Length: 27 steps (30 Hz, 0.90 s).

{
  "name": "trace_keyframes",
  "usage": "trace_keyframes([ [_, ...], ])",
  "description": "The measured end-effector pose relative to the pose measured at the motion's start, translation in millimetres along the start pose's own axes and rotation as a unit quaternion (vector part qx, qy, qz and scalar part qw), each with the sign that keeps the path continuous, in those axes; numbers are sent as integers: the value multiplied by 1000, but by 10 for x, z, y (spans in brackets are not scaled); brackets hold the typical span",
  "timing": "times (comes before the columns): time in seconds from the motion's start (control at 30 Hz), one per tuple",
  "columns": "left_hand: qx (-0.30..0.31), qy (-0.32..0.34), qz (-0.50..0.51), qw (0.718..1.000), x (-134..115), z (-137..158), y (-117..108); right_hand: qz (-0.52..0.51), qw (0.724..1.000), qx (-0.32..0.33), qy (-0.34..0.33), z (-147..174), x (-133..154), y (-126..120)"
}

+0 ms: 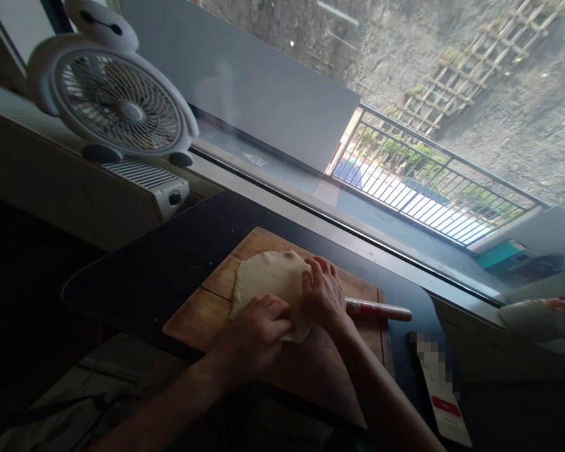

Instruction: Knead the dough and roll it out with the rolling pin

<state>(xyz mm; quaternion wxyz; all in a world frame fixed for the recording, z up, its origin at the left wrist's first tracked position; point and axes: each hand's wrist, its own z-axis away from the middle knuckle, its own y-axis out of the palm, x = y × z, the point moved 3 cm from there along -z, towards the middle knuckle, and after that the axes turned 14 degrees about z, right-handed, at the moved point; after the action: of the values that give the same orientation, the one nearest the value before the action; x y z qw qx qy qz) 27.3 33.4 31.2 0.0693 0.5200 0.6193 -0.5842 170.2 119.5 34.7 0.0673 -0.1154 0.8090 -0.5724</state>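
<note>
A flat, roughly round sheet of pale dough (266,279) lies on a wooden cutting board (200,317), with its edge uneven. My left hand (262,323) is at the near edge of the dough, its fingers curled in and pressed on it. At the right edge, my right hand (323,290) has its fingers bent over the dough, closed on that side. A wooden rolling pin (381,310) rests on the board to the right of my right hand and overhangs the board's edge. Its other end is hidden behind that hand.
Under the board is a dark table (155,276) beside a window. A white character-shaped fan (129,112) stands on a radiator (145,179) at the left. A partly blurred flat item with a red patch (446,406) lies at the table's right end.
</note>
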Motion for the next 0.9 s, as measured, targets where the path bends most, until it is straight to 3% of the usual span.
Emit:
trace_keyframes([
  [0.1,-1,-3,11,1000,12,-4,-7,14,1000,-5,1,-54,-46,21],
  [0.23,-4,1,18,1000,26,-2,1,17,997,39,68,-645,-204,124],
  [0.3,-6,-2,18,1000,25,5,5,16,996,57,73,-775,-204,145],
  [0.37,-9,-5,18,1000,18,13,4,12,996,67,59,-627,-160,122],
  [0.53,-10,-4,29,1000,11,14,-12,49,998,29,-21,256,-79,-42],
  [0.6,-11,-4,34,999,21,8,-12,64,998,11,-19,297,-122,-50],
  [0.8,-14,-5,38,999,30,12,-3,26,996,39,73,-735,-341,190],
  [0.9,-10,-4,36,999,15,19,-26,23,995,53,82,-807,-328,208],
])
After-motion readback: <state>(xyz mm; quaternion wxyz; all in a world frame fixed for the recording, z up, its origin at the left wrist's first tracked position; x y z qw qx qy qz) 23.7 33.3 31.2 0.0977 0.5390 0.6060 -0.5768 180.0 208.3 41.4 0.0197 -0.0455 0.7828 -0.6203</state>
